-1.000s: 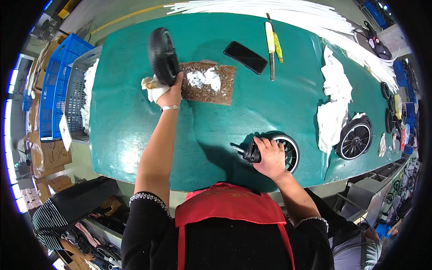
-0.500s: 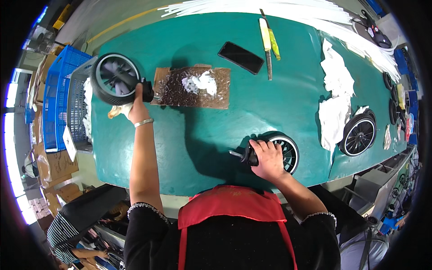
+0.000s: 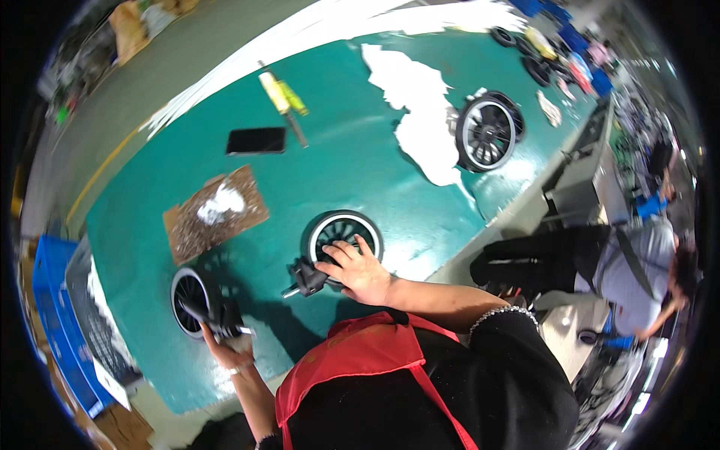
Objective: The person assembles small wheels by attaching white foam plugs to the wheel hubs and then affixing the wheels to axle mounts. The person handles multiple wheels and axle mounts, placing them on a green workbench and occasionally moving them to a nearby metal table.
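Near the front left of the green table, my left hand (image 3: 231,352) is closed round the black bracket of a caster wheel (image 3: 187,301). This wheel has a pale rim ring, and a short metal pin shows at the bracket's end. Over a second, similar caster wheel (image 3: 346,219), lying on its side, rests my right hand (image 3: 361,274). Its fingers are spread across the spokes and reach the inner end of the black bracket (image 3: 309,276). A metal stem sticks out from that bracket toward the left. My palm hides part of the second wheel.
Cardboard (image 3: 217,226) with a white smear lies beyond the wheels. Further off are a phone (image 3: 256,141), a yellow-handled tool (image 3: 274,94), white cloth (image 3: 427,139) and more wheels (image 3: 489,133). A blue crate (image 3: 56,315) stands left; a person (image 3: 637,277) is at the right.
The view has turned to the right. My left hand has brought its wheel nearer to me, and the spokes no longer blur. My right fingers have spread from the bracket onto the other wheel.
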### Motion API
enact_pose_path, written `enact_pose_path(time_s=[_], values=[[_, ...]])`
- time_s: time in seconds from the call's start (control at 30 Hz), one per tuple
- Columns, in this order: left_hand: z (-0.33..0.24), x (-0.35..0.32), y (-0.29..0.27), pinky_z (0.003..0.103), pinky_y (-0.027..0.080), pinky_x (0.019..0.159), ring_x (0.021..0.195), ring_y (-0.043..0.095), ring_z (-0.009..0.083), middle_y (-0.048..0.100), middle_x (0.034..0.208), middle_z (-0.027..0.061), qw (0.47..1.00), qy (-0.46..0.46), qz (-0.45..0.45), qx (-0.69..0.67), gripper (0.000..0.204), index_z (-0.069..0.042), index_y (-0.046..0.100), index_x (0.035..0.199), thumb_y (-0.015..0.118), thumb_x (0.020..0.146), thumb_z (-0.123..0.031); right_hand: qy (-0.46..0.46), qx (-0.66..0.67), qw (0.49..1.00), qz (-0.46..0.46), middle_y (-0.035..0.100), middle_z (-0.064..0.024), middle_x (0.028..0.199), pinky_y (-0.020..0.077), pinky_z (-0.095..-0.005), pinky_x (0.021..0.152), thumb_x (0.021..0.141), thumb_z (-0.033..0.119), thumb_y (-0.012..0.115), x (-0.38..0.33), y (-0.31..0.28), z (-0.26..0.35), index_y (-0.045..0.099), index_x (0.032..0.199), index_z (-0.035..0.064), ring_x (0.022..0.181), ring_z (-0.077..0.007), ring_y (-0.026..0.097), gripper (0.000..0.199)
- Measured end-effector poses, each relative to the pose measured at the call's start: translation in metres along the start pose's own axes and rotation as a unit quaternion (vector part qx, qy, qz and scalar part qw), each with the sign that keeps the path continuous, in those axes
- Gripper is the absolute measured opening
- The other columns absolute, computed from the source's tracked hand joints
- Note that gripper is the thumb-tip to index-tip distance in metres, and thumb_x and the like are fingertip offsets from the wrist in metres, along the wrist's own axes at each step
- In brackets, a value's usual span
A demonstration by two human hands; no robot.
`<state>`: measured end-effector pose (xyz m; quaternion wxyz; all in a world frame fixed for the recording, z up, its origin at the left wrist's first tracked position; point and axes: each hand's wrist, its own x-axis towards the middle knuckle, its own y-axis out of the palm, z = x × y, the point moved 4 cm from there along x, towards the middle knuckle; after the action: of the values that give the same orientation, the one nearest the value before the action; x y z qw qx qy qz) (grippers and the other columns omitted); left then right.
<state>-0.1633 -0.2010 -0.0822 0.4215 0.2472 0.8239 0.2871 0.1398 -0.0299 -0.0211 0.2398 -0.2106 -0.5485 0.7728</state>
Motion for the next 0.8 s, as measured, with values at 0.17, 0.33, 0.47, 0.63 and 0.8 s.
enact_pose_path(time_s=[0.17,0.33,0.47,0.63,0.8], values=[[0.042,-0.062,0.002,0.041,0.056,0.079,0.101,0.067,0.0242,0.070,0.116,0.0057,0.989,-0.091,0.009,0.118,0.052,-0.009,0.064,0.124,0.060,0.094,-0.052,-0.012,-0.051,0.996,-0.074,0.044,-0.0117,0.145,0.0270,-0.0586,0.114,0.079,0.011,0.062,-0.025,-0.005,-0.051,0.058,0.129,0.0188,0.136,-0.0319,0.041,0.051],[0.053,-0.062,-0.036,0.034,0.054,0.062,0.090,0.069,0.0224,0.072,0.102,0.0055,0.987,-0.076,-0.020,0.141,0.053,-0.006,0.066,0.115,0.054,0.095,-0.054,0.018,0.108,0.979,-0.175,0.057,-0.0103,0.131,0.0403,-0.0485,0.103,0.072,0.009,0.068,-0.027,-0.052,-0.145,0.065,0.111,0.0148,0.119,-0.0328,0.053,0.040],[0.074,-0.071,-0.021,0.031,0.054,0.064,0.081,0.066,0.0195,0.069,0.092,0.0032,0.986,-0.030,-0.055,0.152,0.054,-0.009,0.065,0.112,0.050,0.096,-0.058,0.076,0.142,0.935,-0.317,0.061,-0.0165,0.117,0.0491,-0.0465,0.092,0.077,0.010,0.069,-0.003,-0.086,-0.260,0.063,0.110,0.0087,0.107,-0.0378,0.058,0.034],[0.115,-0.101,0.030,0.031,0.054,0.063,0.077,0.065,0.0204,0.066,0.090,0.0069,0.978,0.095,-0.146,0.117,0.065,-0.007,0.061,0.114,0.049,0.092,-0.067,0.129,0.037,0.936,-0.325,0.060,-0.0131,0.123,0.0502,-0.0427,0.093,0.077,0.006,0.068,0.057,-0.097,-0.375,0.063,0.114,0.0099,0.113,-0.0351,0.057,0.038],[0.162,-0.123,0.046,0.035,0.055,0.060,0.064,0.062,0.0248,0.065,0.086,0.0098,0.993,0.083,-0.084,0.002,0.079,0.001,0.060,0.114,0.048,0.088,-0.072,0.122,-0.131,0.962,-0.208,0.058,-0.0099,0.130,0.0406,-0.0437,0.107,0.072,-0.002,0.061,0.109,-0.092,-0.445,0.064,0.118,0.0146,0.125,-0.0310,0.052,0.049]])
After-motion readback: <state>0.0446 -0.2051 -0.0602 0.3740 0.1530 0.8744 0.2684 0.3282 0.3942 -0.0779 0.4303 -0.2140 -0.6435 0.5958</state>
